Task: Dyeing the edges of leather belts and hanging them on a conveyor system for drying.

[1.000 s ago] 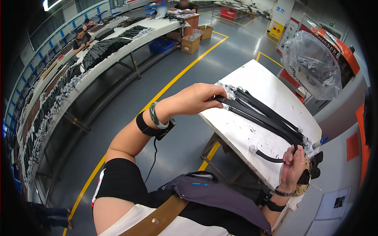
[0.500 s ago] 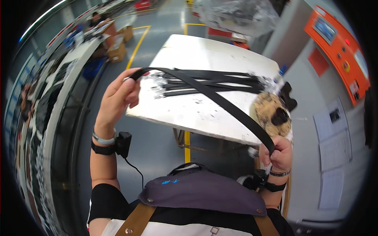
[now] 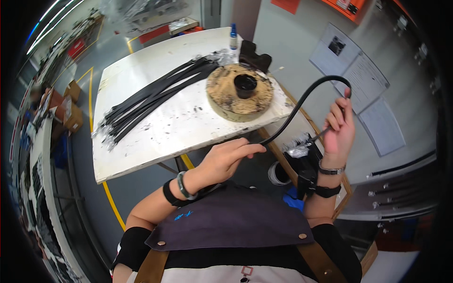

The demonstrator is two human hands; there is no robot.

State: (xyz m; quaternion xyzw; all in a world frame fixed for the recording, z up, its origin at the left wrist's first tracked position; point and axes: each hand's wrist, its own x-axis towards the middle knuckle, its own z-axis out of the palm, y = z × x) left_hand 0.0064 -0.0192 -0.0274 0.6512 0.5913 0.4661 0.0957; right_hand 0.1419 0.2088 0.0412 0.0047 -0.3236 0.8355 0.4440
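Nearest, a dark apron (image 3: 226,217), on the wearer's side of the round block (image 3: 218,96); then, between apron and block, the left hand (image 3: 231,155), narrow at the fingertips, pinching a black strap (image 3: 325,80), with thumb mostly hidden. To the right of the block, the right hand (image 3: 339,127), fingers curled closely around the same strap, near a clear-wrapped end (image 3: 298,151) hanging lower than the block, perhaps covered for protection. Between both grips, to the right of the block, bowed high and off the tabletop, probably to keep a long, limp length under control. Beneath the block, a white table (image 3: 188,127); on top of the block, a black cup (image 3: 245,87), likely put there for easy reach. To the left of the block, a bundle of black straps (image 3: 165,89), laid roughly lengthwise, presumably against tangling. Just beyond the block, a dark bracket-like object (image 3: 255,59) and, farther, an upright bottle (image 3: 233,40), perhaps out of the way. Beyond the block to the right, wall papers (image 3: 363,70); farthest, well left of the block, cardboard boxes (image 3: 73,118)
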